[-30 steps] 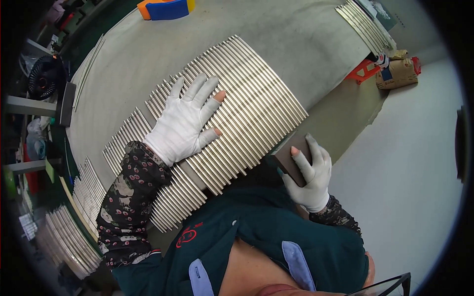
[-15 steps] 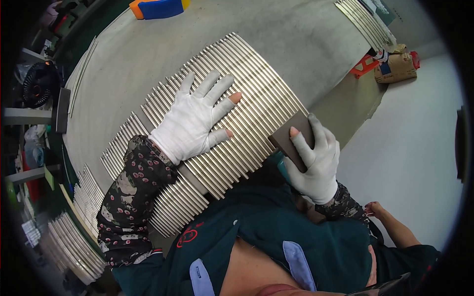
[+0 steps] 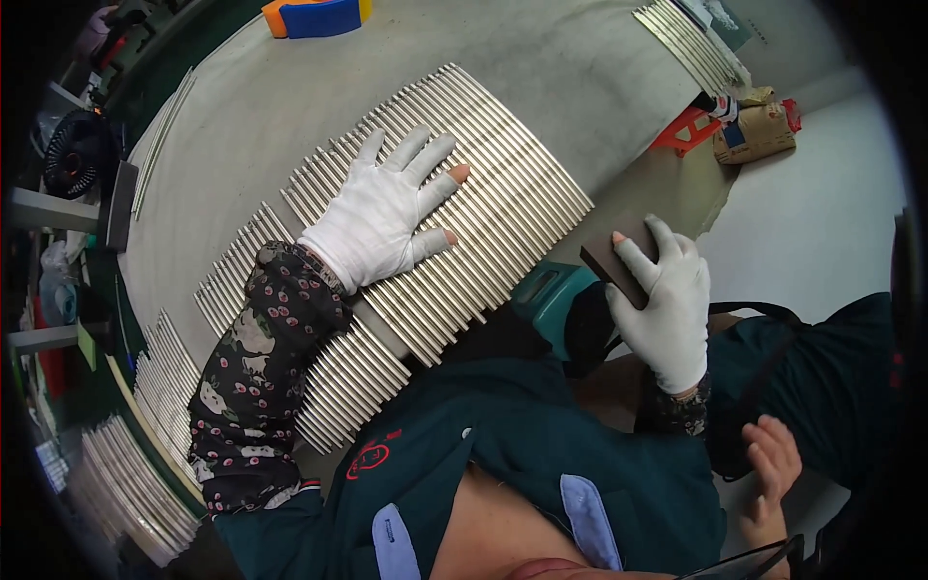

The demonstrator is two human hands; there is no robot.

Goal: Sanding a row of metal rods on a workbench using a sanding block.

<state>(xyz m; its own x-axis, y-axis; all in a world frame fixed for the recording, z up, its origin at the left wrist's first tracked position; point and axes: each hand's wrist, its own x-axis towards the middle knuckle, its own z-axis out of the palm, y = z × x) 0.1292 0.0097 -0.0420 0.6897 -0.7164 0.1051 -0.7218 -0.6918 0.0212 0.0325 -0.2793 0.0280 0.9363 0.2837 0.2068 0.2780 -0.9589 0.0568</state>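
Can't make out any wording for sure, tbh. Can spot an oval red emblem (image 3: 371, 459) with a bit of red lettering on the dark green shirt (image 3: 512, 425), below the left grip (image 3: 387, 208). Also seeing a blue patch (image 3: 736, 133) on the brown sack (image 3: 769, 137), above the right grip (image 3: 662, 300), plus a red mark (image 3: 897, 369) on a co-worker's dark green top (image 3: 836, 362), off to its right.

"Lighting?"
"Moderately bright and even over the table (image 3: 570, 87); narrow glints run along the metal rods (image 3: 493, 193)."
"Shadow?"
"Deepest under the table's near edge."
"Sharpness?"
"Good at mid-table. The rod bundle (image 3: 135, 493) off the left edge is smeared; straight lines bow toward the rim, where the corners fall black."
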